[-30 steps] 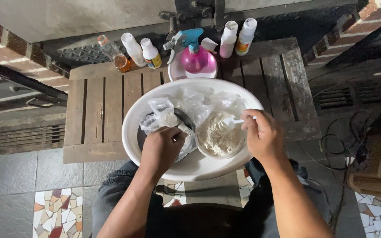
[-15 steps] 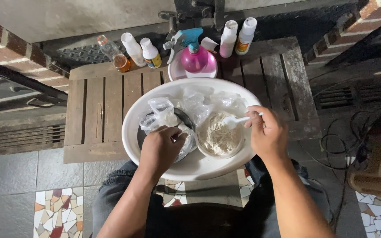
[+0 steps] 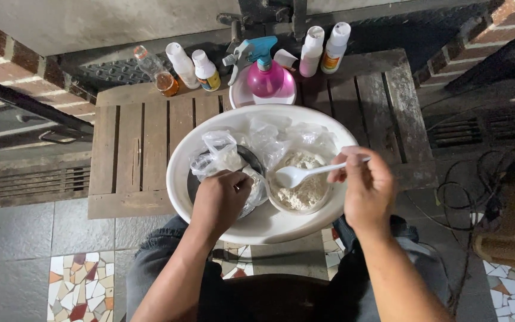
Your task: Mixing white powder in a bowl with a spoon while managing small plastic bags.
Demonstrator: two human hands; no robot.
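At the far left of the slatted wooden table (image 3: 150, 155), a clear plastic bottle of amber liquid (image 3: 157, 74) lies tilted beside two white plastic bottles (image 3: 193, 67). In front of them sits a wide white plastic basin (image 3: 210, 209). Inside its left half, the left hand (image 3: 222, 200) curls its fingers together, gripping a crumpled clear plastic bag (image 3: 225, 156) that rests over a dark round dish (image 3: 251, 161). More crumpled clear bags lie at the back of the basin. Right of the hand sits a small clear bowl of pale powder (image 3: 302, 188). A white plastic spoon (image 3: 305, 174) hovers over the powder, its handle pinched between the thumb and fingertips of the right hand (image 3: 368, 188). Behind the basin a pink spray bottle with a blue trigger (image 3: 263, 74) stands in a white dish, and two tall white bottles (image 3: 324, 49) stand to its right.
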